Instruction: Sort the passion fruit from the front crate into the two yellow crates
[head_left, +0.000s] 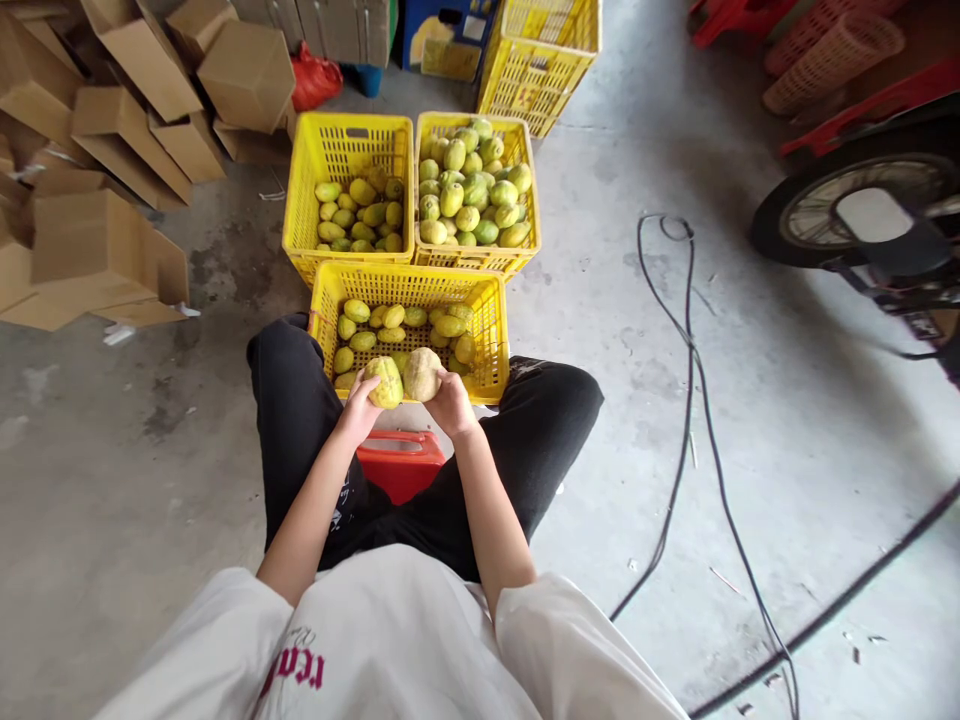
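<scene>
My left hand (361, 408) is closed around a yellow-green melon (385, 383). In my right hand (451, 402) is a paler, tan melon (422, 374) with a rough-looking skin. The two melons are side by side above the near edge of a yellow plastic crate (498, 345) between my knees. Oval yellow-green melons (392, 316) lie scattered on that crate's floor. Behind it, a left yellow crate (309, 190) is partly filled with melons, and a right yellow crate (480, 260) is heaped higher. My fingers are partly hidden behind the fruit.
Under me is a red stool (401, 478). Cardboard boxes (97, 245) are piled at the left. Stacked yellow crates (536, 70) stand at the back. A black cable (690, 340) loops over the concrete floor at the right, near a motorcycle wheel (847, 205).
</scene>
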